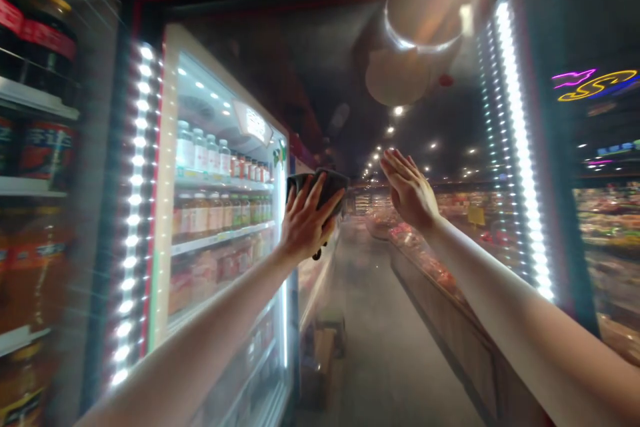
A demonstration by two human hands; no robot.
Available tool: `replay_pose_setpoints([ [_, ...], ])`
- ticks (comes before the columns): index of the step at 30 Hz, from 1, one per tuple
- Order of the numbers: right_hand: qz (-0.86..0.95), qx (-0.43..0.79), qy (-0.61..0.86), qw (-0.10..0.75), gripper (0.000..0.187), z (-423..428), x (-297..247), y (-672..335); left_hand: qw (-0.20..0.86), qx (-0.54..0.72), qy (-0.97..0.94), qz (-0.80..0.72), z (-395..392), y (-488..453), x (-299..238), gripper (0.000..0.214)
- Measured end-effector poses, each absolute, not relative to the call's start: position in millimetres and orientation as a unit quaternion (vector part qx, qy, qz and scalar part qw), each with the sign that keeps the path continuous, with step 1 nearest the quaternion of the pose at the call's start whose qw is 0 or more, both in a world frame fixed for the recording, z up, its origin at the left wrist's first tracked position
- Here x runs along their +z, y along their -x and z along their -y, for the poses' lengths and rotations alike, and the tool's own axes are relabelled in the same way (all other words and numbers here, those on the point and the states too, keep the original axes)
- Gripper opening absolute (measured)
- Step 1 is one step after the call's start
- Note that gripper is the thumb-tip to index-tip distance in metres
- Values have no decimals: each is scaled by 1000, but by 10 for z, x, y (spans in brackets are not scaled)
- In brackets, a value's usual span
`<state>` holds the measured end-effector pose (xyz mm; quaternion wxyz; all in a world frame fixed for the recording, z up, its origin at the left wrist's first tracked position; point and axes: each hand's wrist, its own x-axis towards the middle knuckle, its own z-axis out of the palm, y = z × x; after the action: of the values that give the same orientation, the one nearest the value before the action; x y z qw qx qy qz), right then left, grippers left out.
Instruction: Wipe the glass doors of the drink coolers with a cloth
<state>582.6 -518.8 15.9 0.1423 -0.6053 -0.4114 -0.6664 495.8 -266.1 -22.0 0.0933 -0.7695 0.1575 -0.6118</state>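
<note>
My left hand (306,224) is raised and grips a dark folded cloth (320,190), which is partly hidden behind my fingers. The cloth is near the far edge of a glass-doored drinks fridge (167,214), but I cannot tell whether it touches the glass. Rows of bottled drinks (205,154) stand on the lit shelves inside. My right hand (407,190) is raised further right, palm turned toward the aisle, holding nothing. Only open air surrounds it.
A blurred fridge of jars and bottles (35,147) fills the near left, edged by an LED strip (133,214). A long food counter (440,280) runs along the right of the floor aisle (385,347). Boxes (320,360) stand low beside the fridge.
</note>
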Motion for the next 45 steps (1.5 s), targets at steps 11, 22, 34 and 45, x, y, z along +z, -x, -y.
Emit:
replay_pose_setpoints([
  [11, 417, -655, 588, 229, 66, 5268, 211, -5815, 33, -665, 734, -134, 3339, -5246, 185, 64],
  [22, 378, -668, 627, 131, 47, 5981, -13, -5739, -54, -685, 723, -70, 3372, -5243, 717, 65],
  [34, 340, -687, 638, 74, 50, 6308, 22, -5715, 121, -617, 741, -234, 3530, -5249, 475, 66],
  [45, 302, -669, 678, 44, 48, 6725, -153, -5772, 147, -584, 736, -308, 4356, -5507, 620, 67],
])
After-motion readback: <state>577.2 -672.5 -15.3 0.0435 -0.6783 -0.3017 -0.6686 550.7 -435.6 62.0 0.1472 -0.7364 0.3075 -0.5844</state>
